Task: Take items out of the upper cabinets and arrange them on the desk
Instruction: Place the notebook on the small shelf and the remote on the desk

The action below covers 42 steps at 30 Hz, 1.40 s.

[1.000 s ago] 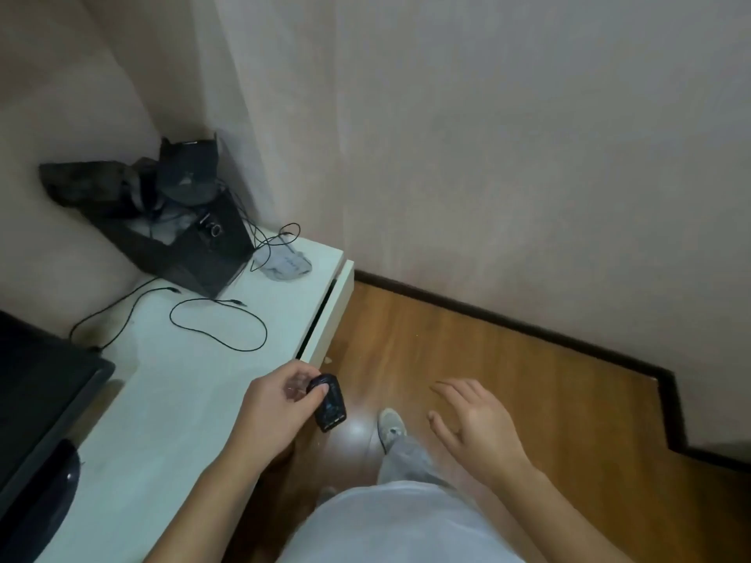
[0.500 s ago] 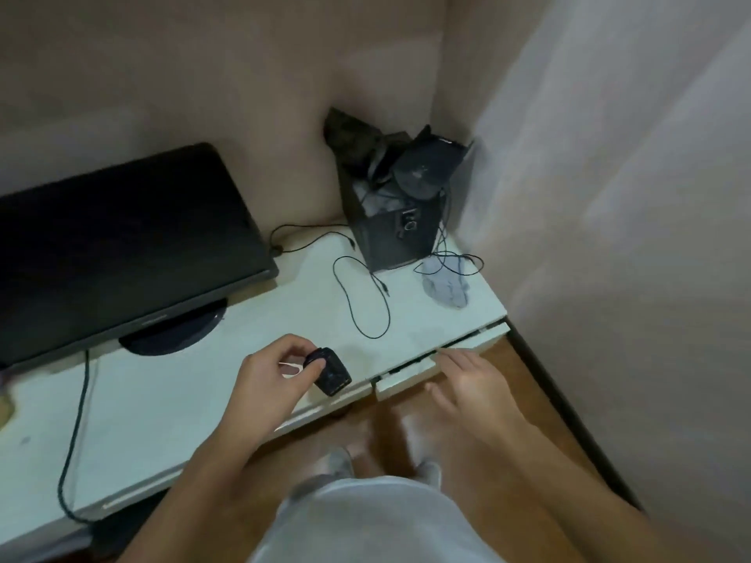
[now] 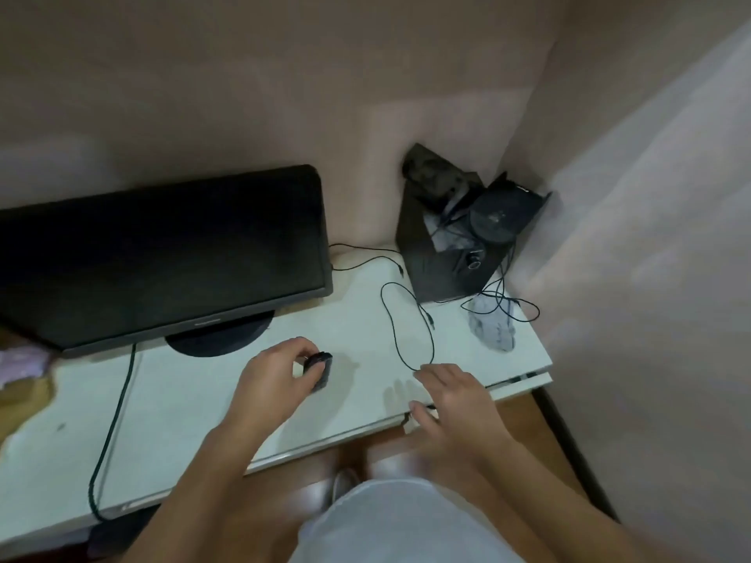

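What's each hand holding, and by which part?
Left hand pinches the small black device by its left end. Right hand holds nothing, fingers straight at the desk edge.

Monitor (image 3: 162, 253): black, screen dark, on a round base, back left.
Speaker box (image 3: 447, 266): black, in the corner, clutter piled on top.
Thin cable (image 3: 406, 319): black, looped between monitor and speaker box.
Grey object (image 3: 491, 329): just in front of speaker box, wires across it; blurred.
Floor (image 3: 528, 420): brown wood.

My desk top (image 3: 183, 408) is white, smooth, faint sheen; left edge chipped to rough brown board. The monitor (image 3: 162, 253) is matt black plastic. The small black item (image 3: 319, 369) my left hand (image 3: 272, 379) grips looks like hard matt plastic. The floor (image 3: 524, 412) is glossy wood.
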Motion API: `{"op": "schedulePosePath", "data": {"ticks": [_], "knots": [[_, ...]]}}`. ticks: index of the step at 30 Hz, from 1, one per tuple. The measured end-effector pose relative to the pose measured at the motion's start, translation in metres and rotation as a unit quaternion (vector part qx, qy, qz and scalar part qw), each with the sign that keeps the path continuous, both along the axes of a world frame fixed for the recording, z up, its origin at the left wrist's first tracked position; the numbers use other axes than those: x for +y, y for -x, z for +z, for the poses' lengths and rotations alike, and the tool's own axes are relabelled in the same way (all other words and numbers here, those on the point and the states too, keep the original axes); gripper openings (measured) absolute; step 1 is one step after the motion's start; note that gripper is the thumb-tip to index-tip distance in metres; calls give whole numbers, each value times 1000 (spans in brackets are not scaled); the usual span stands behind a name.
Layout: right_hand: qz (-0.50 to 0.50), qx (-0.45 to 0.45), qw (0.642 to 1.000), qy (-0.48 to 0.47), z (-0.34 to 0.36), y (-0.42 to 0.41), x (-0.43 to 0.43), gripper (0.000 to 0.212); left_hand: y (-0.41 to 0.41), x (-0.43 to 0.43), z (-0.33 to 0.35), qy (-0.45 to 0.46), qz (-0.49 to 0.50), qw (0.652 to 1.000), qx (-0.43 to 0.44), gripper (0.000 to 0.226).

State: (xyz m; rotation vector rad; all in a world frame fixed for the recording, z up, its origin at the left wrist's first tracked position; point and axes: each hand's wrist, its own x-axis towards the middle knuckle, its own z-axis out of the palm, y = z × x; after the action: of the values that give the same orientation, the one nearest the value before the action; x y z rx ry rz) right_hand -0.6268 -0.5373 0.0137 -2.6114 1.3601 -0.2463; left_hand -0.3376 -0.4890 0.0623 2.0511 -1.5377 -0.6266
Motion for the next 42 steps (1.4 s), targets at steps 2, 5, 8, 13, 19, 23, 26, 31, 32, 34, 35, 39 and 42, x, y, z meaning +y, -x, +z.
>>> {"op": "schedulePosePath", "data": {"ticks": [2,5,8,13,19,23,26,31,32,34,35,39,42], "knots": [[-27,14,1000,-4,1,3,3,45,-2,-17,-6,13,-61,996,-56,6],[-67,29,997,-14,5,12,8,44,1,-38,-18,48,-112,989,-83,11],[-90,37,995,-24,10,14,10,43,7,-53,-33,73,-124,987,-78,13],[-99,36,993,-51,11,11,4,47,32,-61,-46,102,-127,985,-59,10],[-91,18,992,-83,0,19,4,44,54,-33,-80,44,-143,989,-2,22],[-81,21,992,-95,-8,28,3,40,58,-20,-106,30,-160,983,-83,39],[-61,27,992,-105,-12,34,0,38,56,-17,-122,10,-139,984,-107,50],[-30,33,989,-140,-20,38,-13,40,49,-12,-142,4,-160,977,-140,51],[-25,34,988,-147,-21,37,-15,41,48,-10,-146,8,-166,976,-141,50],[-16,35,987,-154,-25,34,-20,41,46,-7,-152,7,-169,975,-146,48],[-13,36,987,-155,-27,32,-22,41,45,-6,-155,5,-168,975,-145,46],[-4,35,988,-152,-33,26,-31,39,49,-10,-158,-6,-96,988,-118,44],[1,37,986,-166,-34,23,-38,40,57,-17,-150,-36,49,995,-77,61]]}}
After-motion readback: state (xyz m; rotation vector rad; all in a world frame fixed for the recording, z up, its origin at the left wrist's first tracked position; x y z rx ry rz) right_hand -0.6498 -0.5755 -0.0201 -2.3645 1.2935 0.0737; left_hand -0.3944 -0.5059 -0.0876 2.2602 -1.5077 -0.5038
